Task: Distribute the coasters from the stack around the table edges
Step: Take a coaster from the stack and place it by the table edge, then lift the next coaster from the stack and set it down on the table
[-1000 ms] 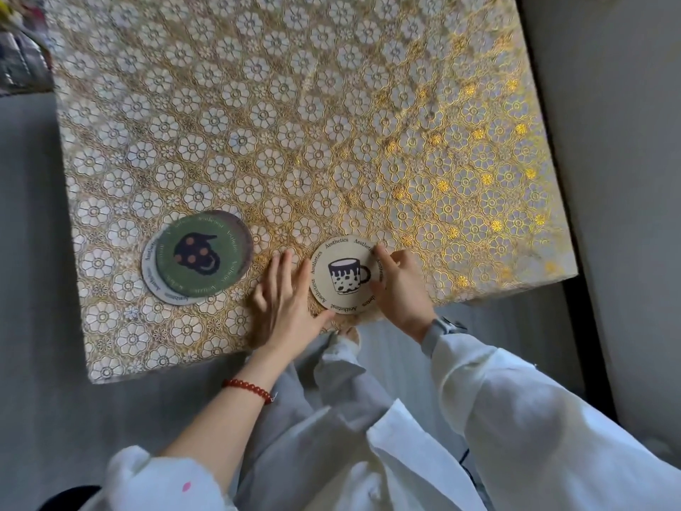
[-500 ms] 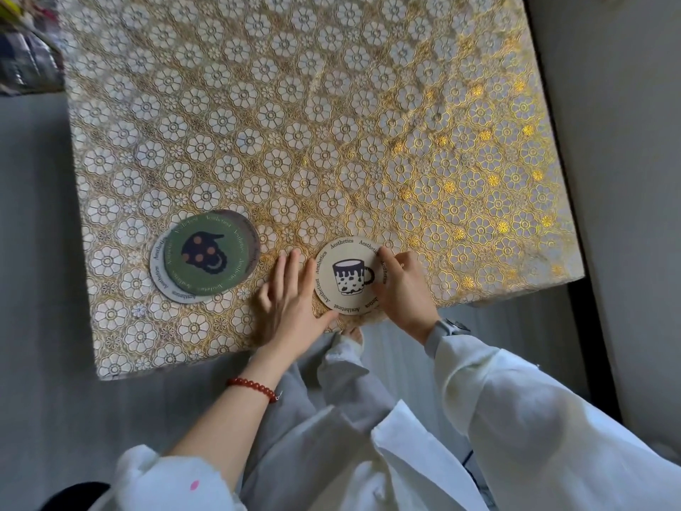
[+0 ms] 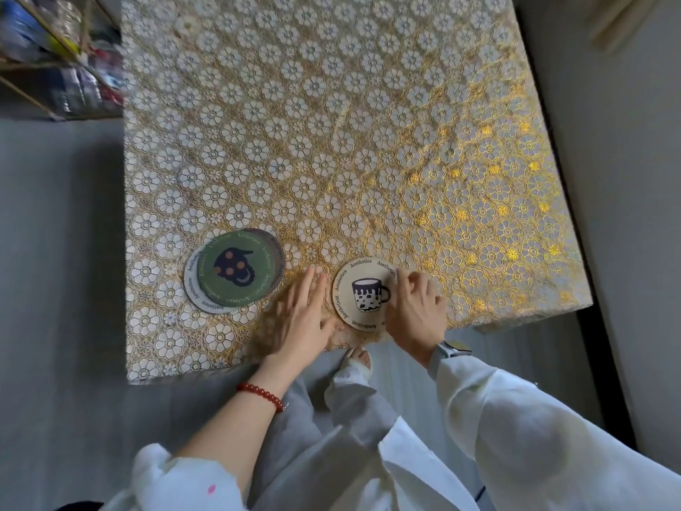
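A cream coaster [image 3: 363, 293] printed with a dark mug lies flat near the table's front edge. My right hand [image 3: 416, 307] is curled at its right rim, fingertips gripping that edge. My left hand [image 3: 298, 319] lies flat and blurred on the cloth just left of the coaster, fingers stretched out, holding nothing. Further left sits the stack of coasters [image 3: 236, 271]: a green one with a dark spotted mug on top, a grey-white one [image 3: 193, 289] sticking out beneath it, and another edge showing at the upper right.
The table [image 3: 331, 142] wears a gold and white floral lace cloth. A metal rack [image 3: 55, 57] with cluttered items stands off the table's far left corner. A pale wall runs along the right side. Grey floor lies to the left, my legs below the front edge.
My left hand has slid slightly left, off the cream coaster's rim, and is blurred with motion. My right hand stays on the coaster's right edge. The stack has not moved.
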Tool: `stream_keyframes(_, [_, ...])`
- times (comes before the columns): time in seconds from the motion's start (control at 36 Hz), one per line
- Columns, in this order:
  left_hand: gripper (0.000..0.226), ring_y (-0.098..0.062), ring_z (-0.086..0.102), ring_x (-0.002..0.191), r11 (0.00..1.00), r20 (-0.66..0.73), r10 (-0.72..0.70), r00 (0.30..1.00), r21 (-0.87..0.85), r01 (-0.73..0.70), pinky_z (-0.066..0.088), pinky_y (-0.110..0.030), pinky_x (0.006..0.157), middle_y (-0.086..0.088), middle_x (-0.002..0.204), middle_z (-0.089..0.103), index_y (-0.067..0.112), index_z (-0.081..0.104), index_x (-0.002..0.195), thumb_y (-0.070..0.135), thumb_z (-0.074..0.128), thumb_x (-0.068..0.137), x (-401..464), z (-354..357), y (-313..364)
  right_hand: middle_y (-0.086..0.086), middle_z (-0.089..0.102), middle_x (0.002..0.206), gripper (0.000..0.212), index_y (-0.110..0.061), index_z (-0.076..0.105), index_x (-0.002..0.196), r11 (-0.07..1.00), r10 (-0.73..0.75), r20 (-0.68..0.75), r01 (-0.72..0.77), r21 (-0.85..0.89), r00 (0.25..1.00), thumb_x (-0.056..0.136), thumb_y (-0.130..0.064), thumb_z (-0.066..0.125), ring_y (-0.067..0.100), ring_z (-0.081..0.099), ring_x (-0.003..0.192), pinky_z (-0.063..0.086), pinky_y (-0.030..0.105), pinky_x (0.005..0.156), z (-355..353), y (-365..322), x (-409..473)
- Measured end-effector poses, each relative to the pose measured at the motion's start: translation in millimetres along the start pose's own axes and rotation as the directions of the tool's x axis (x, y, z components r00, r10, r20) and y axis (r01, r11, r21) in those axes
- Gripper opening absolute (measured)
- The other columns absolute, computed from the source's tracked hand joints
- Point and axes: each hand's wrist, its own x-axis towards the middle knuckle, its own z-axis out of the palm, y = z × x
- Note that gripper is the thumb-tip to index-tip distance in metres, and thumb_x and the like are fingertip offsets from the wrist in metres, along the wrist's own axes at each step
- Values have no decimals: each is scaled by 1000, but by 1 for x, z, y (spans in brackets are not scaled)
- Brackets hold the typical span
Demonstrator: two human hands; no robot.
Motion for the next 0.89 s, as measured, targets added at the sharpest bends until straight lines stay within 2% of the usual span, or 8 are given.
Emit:
stream_keyframes(0.08, [61, -16, 19, 137, 984, -107, -30, 994, -178, 11, 8, -34, 107, -1, 153, 16, 19, 28, 140, 13, 55, 85, -11, -14, -10, 11, 38, 128, 48, -16, 30, 131, 996, -85, 25, 85, -16, 996, 85, -20, 45, 27, 36, 115, 33, 45, 97, -4, -16, -1])
stream_keyframes(0.22, [43, -27, 41, 125, 997, -249, -78, 965, -34, 72, 27, -43, 107, -11, 135, 46, 10, 49, 125, 14, 56, 83, -29, -43, -54, 12, 45, 130, 38, -13, 40, 128, 973, -213, 85, 204, 109, 973, 92, -26, 38, 28, 38, 119, 33, 44, 99, -4, -73, 0])
stream_keyframes(0.28, [45, -31, 37, 127, 990, -267, -136, 954, -59, 125, 32, -52, 106, -14, 137, 43, 7, 47, 126, 13, 57, 82, -29, -59, -80, 13, 46, 128, 37, -13, 40, 128, 952, -290, 105, 276, 130, 951, 93, -25, 38, 29, 39, 118, 36, 45, 98, -2, -102, 3])
stream_keyframes(0.36, [65, -33, 17, 138, 980, -237, -199, 951, -18, 200, 18, -57, 111, -12, 150, 24, 12, 33, 137, 24, 62, 80, -26, -83, -123, 12, 49, 121, 33, -12, 44, 123, 940, -326, 104, 311, 139, 940, 93, -26, 38, 29, 43, 113, 39, 44, 95, 5, -145, 12])
stream_keyframes(0.5, [106, -17, -31, 134, 967, -27, -194, 981, 166, 195, -14, -53, 110, 2, 150, -27, 25, -9, 143, 66, 57, 70, -24, -107, -193, 18, 37, 130, 58, -6, 36, 125, 992, -70, 156, 52, 112, 985, 83, -42, 54, 34, 37, 117, 38, 46, 94, 27, -198, 22])
stream_keyframes(0.58, [116, -18, -35, 133, 957, 83, -168, 982, 252, 142, -17, -52, 109, 1, 147, -35, 24, -20, 141, 78, 48, 64, -26, -110, -219, 21, 32, 134, 62, -3, 34, 121, 993, 58, 76, -65, 98, 995, 77, -36, 62, 38, 36, 118, 36, 49, 99, 41, -214, 20])
stream_keyframes(0.78, [116, -23, -34, 134, 975, 156, -77, 985, 218, 42, -11, -56, 106, 0, 147, -36, 21, -22, 139, 74, 51, 66, -27, -114, -228, 20, 42, 119, 62, -5, 31, 123, 963, 233, -75, -219, 157, 970, 74, -21, 65, 36, 41, 106, 41, 50, 93, 48, -232, 16])
stream_keyframes(0.89, [111, -22, -28, 137, 982, 251, -23, 968, 185, -24, -6, -63, 107, 4, 150, -31, 26, -12, 142, 65, 60, 68, -22, -130, -236, 17, 43, 115, 38, -8, 34, 115, 948, 186, -202, -122, 293, 961, 80, -2, 45, 34, 53, 90, 52, 46, 70, 47, -254, 4])
